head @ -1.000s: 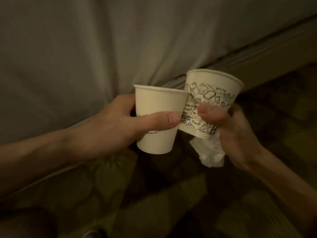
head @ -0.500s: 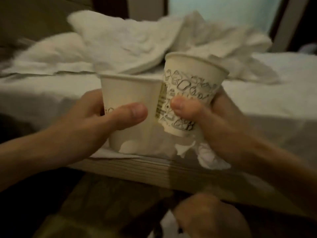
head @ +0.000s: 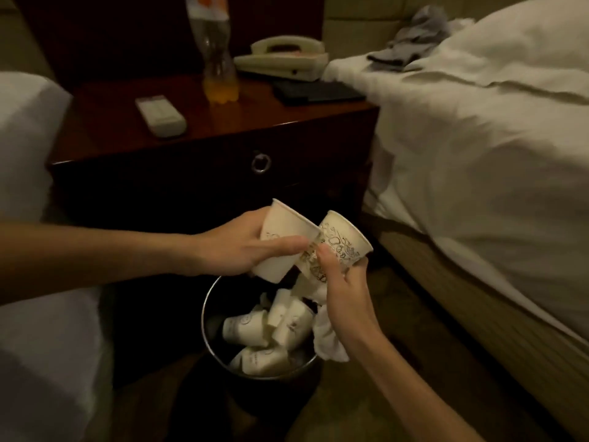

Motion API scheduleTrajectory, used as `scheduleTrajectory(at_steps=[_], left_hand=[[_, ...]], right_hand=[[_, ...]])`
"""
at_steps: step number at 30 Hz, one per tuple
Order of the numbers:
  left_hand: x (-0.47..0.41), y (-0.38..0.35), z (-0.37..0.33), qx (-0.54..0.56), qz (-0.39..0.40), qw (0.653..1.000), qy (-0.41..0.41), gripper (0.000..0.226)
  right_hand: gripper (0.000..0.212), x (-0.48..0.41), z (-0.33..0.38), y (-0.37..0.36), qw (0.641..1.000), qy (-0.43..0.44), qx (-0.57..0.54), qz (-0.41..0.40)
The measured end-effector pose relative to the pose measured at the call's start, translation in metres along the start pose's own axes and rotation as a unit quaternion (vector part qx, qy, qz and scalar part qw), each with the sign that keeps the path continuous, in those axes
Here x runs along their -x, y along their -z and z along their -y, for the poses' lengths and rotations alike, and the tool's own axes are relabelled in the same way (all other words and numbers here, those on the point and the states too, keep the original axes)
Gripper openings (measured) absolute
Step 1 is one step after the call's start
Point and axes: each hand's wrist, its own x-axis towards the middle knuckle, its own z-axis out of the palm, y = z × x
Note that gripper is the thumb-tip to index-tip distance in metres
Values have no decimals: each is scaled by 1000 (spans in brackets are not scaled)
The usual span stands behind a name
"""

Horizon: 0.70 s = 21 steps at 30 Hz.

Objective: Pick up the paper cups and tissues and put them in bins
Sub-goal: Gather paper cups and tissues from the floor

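Left fingers round plain cup, right fingers round printed cup and tissue, above bin.

**Dim, warm light and a soft picture**

Your view is dim and tinted yellow-brown all over; where the light comes from cannot be told. The brightest parts are the white bedding on the right, the plain cup and the printed cup. The nightstand shows a dull reddish sheen on its top, while its front and the floor round the bin sink into near black. The thumb of your left hand is smeared by motion. Fine detail is grainy, and straight edges bow toward the corners.
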Motion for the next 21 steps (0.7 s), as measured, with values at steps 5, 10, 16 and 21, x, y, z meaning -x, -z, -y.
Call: scheduleTrajectory(at_steps=[5,10,16,21], left_hand=[[-21,-4,63,-5,27,987,155,45],[-10,-3,119,9,12,961,276,58],[-17,-8,140,-70,8,928,365,63],[-28,9,112,-177,76,894,405,40]], right_hand=[[66,-31,-65,-9,993,-82,82,20],[72,-39,-95,-17,953,-125,250,118],[75,-37,-88,-14,869,-135,442,178],[50,-26,-57,0,827,-30,534,171]])
